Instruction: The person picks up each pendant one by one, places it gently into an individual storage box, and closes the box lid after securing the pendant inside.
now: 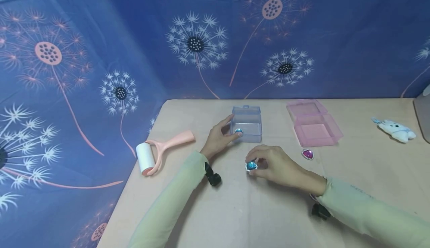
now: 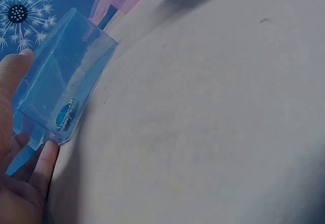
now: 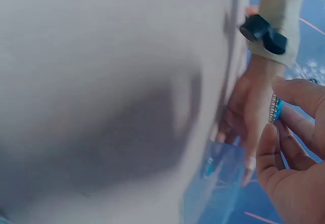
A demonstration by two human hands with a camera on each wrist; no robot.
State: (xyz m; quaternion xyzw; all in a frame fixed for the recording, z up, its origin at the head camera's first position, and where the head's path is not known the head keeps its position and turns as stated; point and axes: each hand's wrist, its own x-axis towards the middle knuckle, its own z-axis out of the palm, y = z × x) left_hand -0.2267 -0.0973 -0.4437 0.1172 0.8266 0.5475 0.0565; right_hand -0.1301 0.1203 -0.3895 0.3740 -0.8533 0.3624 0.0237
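A clear blue plastic box [image 1: 246,128] stands with its lid raised, near the back of the table. My left hand [image 1: 217,138] grips its left end, the thumb towards the front and the fingers along the side. Inside the box lies a blue gem with a beaded silver rim [image 2: 65,115], close to the held end. My right hand [image 1: 273,164] pinches a second blue gem [image 1: 251,166] between thumb and fingertips, in front of the box. In the right wrist view, this pinched gem [image 3: 276,108] appears edge-on. A pink heart-shaped gem [image 1: 307,154] lies on the table beyond my right hand.
An open pink plastic box [image 1: 314,134] stands right of the blue one. At the left lies a lint roller [image 1: 171,141] with a peach handle. A small white plush toy [image 1: 396,129] and a grey container's edge [image 1: 424,109] are far right. A patterned blue cloth [image 1: 215,80] hangs behind.
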